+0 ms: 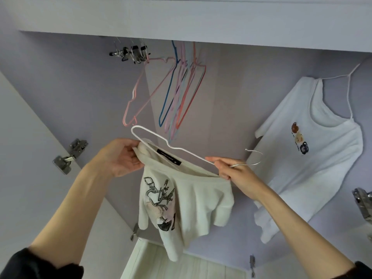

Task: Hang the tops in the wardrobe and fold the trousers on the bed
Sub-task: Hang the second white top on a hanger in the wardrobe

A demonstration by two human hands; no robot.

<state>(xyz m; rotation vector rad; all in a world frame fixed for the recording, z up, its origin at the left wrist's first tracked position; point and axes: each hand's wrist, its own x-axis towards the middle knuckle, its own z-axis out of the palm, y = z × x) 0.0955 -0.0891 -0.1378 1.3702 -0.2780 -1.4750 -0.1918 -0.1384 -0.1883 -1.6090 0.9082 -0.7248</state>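
The person's left hand (122, 158) is pinching the collar edge of a cream printed top (187, 200), thumb over the fabric and the other fingers curled beneath it, and appears to be stretching the neckline open so the hanger arm can slide inside. Just beyond those fingertips, the looped end of a white wire hanger (161, 140) is sticking out above the collar, not yet tucked into the shoulder. The top is dangling below both hands, its graphic print facing left. The right hand (231, 168) is gripping the hanger at its neck, fingers curled round the wire where the collar's other end is gathered, and the metal hook is pointing away past the knuckles, probably kept free for the rail.

The open wardrobe (60, 81) is holding, above the left fingers, a cluster of metal clip hangers (130, 54) and several empty coloured hangers (177, 91); beyond the right hand, a white T-shirt (314, 150) is hanging already. The trousers and bed are not in view.
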